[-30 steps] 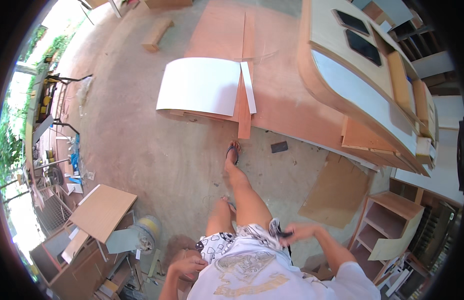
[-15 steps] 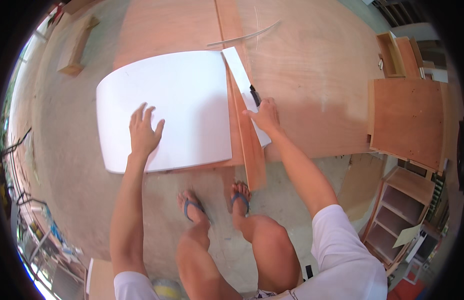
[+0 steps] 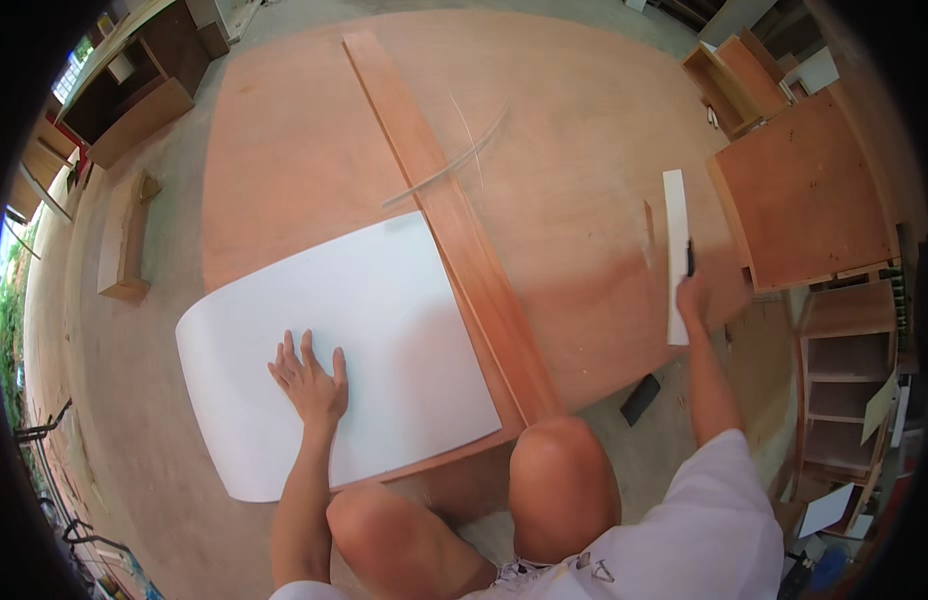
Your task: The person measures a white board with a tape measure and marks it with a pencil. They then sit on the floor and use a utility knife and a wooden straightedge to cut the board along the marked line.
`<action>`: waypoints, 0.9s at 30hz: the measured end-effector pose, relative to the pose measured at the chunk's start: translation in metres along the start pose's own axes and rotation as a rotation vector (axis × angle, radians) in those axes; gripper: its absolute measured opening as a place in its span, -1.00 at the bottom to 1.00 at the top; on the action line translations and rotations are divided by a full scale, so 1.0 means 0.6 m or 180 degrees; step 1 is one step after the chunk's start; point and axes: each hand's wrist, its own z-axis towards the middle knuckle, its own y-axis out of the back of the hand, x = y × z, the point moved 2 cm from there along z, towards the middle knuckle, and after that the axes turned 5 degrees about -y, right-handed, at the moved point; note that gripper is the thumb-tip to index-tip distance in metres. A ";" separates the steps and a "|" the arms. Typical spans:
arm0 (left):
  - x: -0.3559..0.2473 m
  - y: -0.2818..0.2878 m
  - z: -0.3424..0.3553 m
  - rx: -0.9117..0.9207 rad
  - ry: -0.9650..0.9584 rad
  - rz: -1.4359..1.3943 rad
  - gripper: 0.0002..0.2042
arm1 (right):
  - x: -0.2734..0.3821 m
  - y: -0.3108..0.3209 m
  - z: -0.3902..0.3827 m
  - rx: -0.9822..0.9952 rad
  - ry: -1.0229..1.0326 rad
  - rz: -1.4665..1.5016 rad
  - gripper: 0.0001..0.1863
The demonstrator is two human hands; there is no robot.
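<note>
A large white sheet (image 3: 244, 335) with a curled left end lies on reddish plywood (image 3: 284, 150). My left hand (image 3: 312, 380) rests on the sheet, fingers spread, holding nothing. Off to the right, my right hand (image 3: 692, 300) is closed around a narrow white strip (image 3: 676, 215) and what looks like a black utility knife (image 3: 690, 260); motion blurs the fingers. Along the sheet's right edge runs a long wooden board (image 3: 484, 285), slanting away across the plywood.
Thin offcut strips (image 3: 454, 163) cross the board beyond the sheet. A wooden box (image 3: 814, 190) and an open shelf unit (image 3: 846, 355) stand at right. A dark flat object (image 3: 640, 399) lies by the plywood's near edge. At left are a wood block (image 3: 124, 245) and a cabinet (image 3: 134, 85).
My right hand has carried the white strip and black tool from the board off to the right. The long board now shows uncovered. My left hand remains on the sheet; the view has shifted.
</note>
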 end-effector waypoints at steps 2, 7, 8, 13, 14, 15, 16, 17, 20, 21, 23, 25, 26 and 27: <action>-0.004 0.004 -0.002 0.0014 0.0042 0.0009 -0.39 | -0.021 0.006 0.069 -0.0529 -0.0593 -0.0106 -0.75; 0.013 0.023 0.001 0.0067 0.0106 0.0165 -0.39 | 0.368 -0.069 0.051 -0.0207 0.0550 0.2089 -0.58; 0.028 0.030 -0.003 0.0071 0.0126 0.0223 -0.39 | 0.501 -0.076 0.004 0.0348 0.0556 0.1890 -0.44; 0.031 0.022 0.002 -0.0022 0.0082 0.0097 -0.36 | 0.824 -0.076 -0.076 0.1331 0.0102 0.1770 -0.22; 0.021 0.013 0.001 -0.0047 0.0053 0.0035 -0.36 | 0.823 -0.089 -0.062 0.1204 0.0119 0.1674 -0.21; 0.011 0.004 0.003 -0.0069 0.0019 -0.0038 -0.36 | 0.820 -0.100 -0.045 0.1069 0.0132 0.1568 -0.20; 0.005 0.005 0.009 -0.0126 -0.0036 -0.0065 -0.36 | 0.816 -0.111 -0.037 0.0975 0.0145 0.1468 -0.19; 0.009 0.006 0.009 -0.0138 -0.0044 -0.0057 -0.36 | 0.812 -0.119 -0.048 0.1046 0.0221 0.1452 -0.19; 0.034 0.020 -0.004 -0.0130 0.0035 0.0096 -0.37 | 0.786 -0.117 -0.067 0.1179 0.0795 0.1361 -0.15; 0.051 0.033 -0.008 -0.0128 0.0085 0.0214 -0.38 | 0.770 -0.120 -0.074 0.1269 0.0997 0.1161 -0.13; 0.072 0.049 -0.013 -0.0170 0.0090 0.0324 -0.38 | 0.700 -0.154 -0.079 0.1562 0.1075 0.0937 -0.21; 0.016 0.012 0.000 -0.0190 0.0021 0.0025 -0.38 | 0.423 -0.209 0.079 0.0035 0.1351 0.0799 -0.68; -0.032 -0.013 0.012 -0.0224 -0.0019 -0.0260 -0.38 | 0.253 -0.151 0.207 -0.0632 0.0940 -0.0104 -0.68; -0.087 -0.034 0.027 -0.0341 -0.0074 -0.0669 -0.38 | 0.102 -0.003 0.348 -0.1351 0.0457 -0.0996 -0.67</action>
